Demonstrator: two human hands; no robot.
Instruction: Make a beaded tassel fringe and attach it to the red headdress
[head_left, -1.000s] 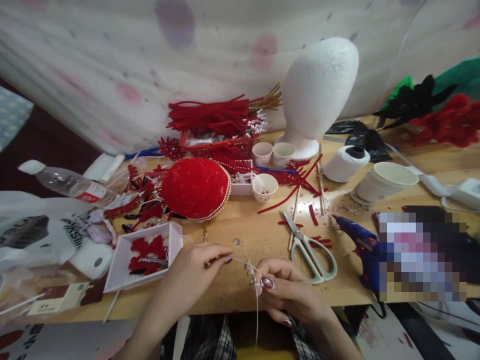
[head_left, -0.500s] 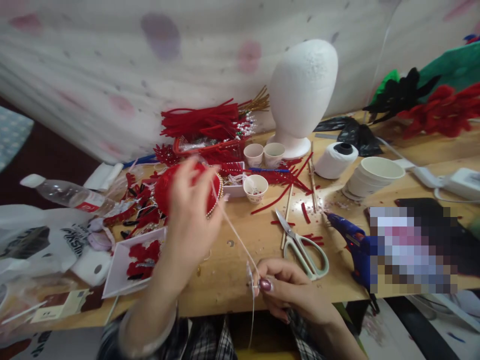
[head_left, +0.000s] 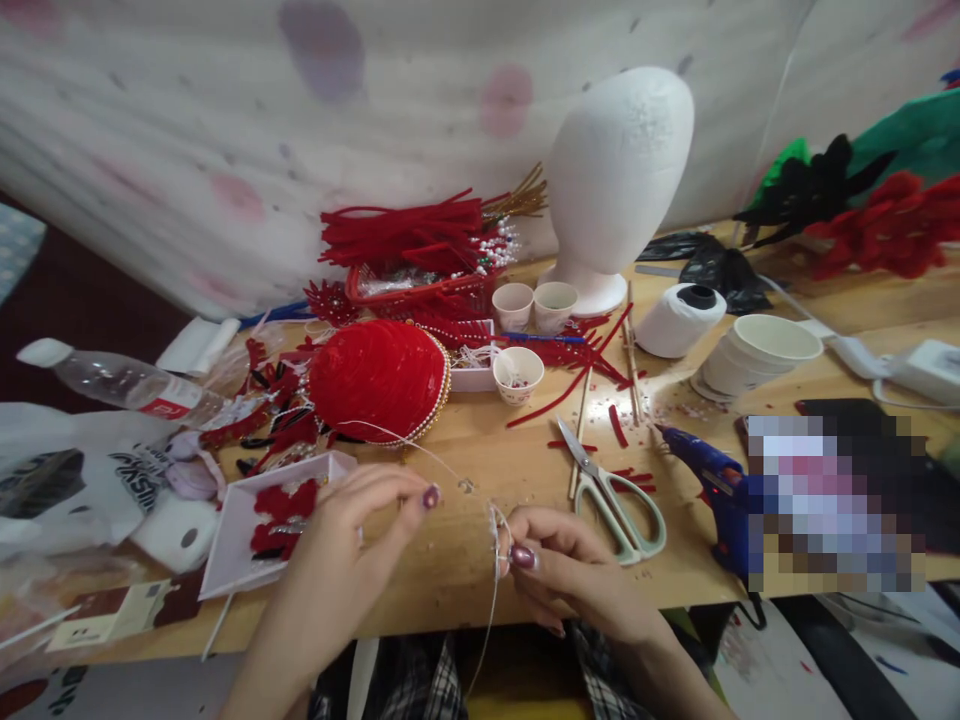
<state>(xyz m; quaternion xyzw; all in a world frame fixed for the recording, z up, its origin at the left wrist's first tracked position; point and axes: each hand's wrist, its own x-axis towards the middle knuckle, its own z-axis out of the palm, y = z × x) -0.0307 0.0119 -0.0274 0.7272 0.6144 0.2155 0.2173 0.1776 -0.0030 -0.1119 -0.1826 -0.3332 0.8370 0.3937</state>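
My right hand (head_left: 559, 565) pinches a small clear beaded piece (head_left: 496, 530) with a white thread. One end of the thread hangs down past the table edge; a length of it arcs left over the table toward a red, bead-rimmed dome (head_left: 379, 380). To the left, my left hand (head_left: 375, 525) has its thumb and forefinger brought together near the thread; what they hold, if anything, is too small to make out. The dome stands behind my left hand, untouched.
Scissors (head_left: 611, 500) and a blue glue gun (head_left: 709, 475) lie right of my right hand. Behind are paper cups (head_left: 517, 377), a thread spool (head_left: 679, 322) and a white foam head (head_left: 622, 170). A white tray (head_left: 232, 530) and a bottle (head_left: 124, 380) are at left.
My left hand has come down from in front of the red dome toward my right hand. The thread, taut before, now hangs slack in an arc.
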